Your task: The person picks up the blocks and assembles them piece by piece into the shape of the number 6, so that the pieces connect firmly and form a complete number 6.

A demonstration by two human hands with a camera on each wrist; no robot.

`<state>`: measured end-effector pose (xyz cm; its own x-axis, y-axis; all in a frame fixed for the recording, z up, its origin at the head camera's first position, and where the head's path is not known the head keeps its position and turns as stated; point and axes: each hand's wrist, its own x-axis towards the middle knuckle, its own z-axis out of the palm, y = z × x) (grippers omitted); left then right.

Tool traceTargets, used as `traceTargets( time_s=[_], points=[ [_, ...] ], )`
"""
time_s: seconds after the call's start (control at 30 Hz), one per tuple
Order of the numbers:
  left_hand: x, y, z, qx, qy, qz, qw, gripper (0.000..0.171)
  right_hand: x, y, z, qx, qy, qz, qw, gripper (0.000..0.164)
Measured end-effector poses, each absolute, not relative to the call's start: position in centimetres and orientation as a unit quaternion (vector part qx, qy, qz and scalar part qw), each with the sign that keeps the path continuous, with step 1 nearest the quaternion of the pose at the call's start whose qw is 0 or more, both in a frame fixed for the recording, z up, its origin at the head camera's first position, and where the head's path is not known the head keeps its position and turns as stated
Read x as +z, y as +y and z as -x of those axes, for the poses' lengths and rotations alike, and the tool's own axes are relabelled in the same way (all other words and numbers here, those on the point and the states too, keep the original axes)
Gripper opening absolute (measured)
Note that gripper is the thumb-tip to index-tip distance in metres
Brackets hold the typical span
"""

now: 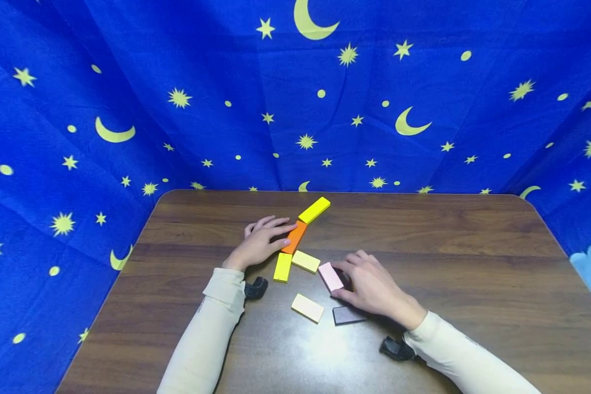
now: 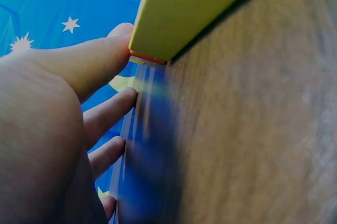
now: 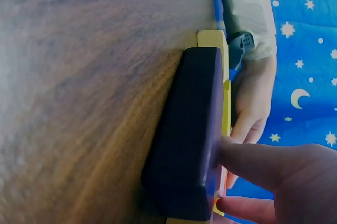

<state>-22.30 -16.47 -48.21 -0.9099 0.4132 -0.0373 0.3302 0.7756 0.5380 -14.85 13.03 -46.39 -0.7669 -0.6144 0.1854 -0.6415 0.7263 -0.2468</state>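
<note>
A blue cloth with yellow moons and stars (image 1: pixel 295 109) hangs behind and round the brown wooden worktop (image 1: pixel 473 262), whose near edge is cut off by the frame. Both forearms in pale sleeves reach in from below, each with a dark wrist camera strapped on.

The left hand (image 1: pixel 258 243) lies flat with straight fingers, fingertips touching the orange block (image 1: pixel 295 236). That block lies slantwise, its far end meeting the bright yellow block (image 1: pixel 314 210) and its near end just beside the yellow block (image 1: pixel 283 267) and the pale yellow block (image 1: pixel 306 261). In the left wrist view the yellow block (image 2: pixel 189 8) fills the top, only a sliver of orange shows beneath it, and the rest is blurred.

The right hand (image 1: pixel 374 287) curls its grip round the pink block (image 1: pixel 330 276), thumb below and fingers above; a dark shape behind the pink block is mostly hidden by the hand. A dark purple block (image 1: pixel 347 315) lies just beside the wrist, partly covered by it. The right wrist view shows a dark block (image 3: pixel 189 129) close up, fingertips against its end; the pink one cannot be made out there. A cream block (image 1: pixel 307 307) lies alone nearer the person.
</note>
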Motion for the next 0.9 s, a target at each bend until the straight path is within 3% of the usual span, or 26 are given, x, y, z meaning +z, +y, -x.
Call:
traceTargets(
  time_s=[0.27,0.7,0.9],
  points=[
    [-48.2,-16.6,22.3,0.270,0.940,-0.196,0.076,0.046,-46.4,12.9,15.0,0.155,-0.924,-0.350,0.028,0.064],
    [-48.2,-16.6,22.2,0.271,0.938,-0.203,0.078,0.047,-46.3,13.1,15.5,0.160,-0.913,-0.373,0.027,0.059],
    [-48.1,-16.6,22.3,0.270,0.938,-0.200,0.082,0.047,-45.8,14.0,15.3,0.171,-0.925,-0.337,0.041,0.059]
  ],
)
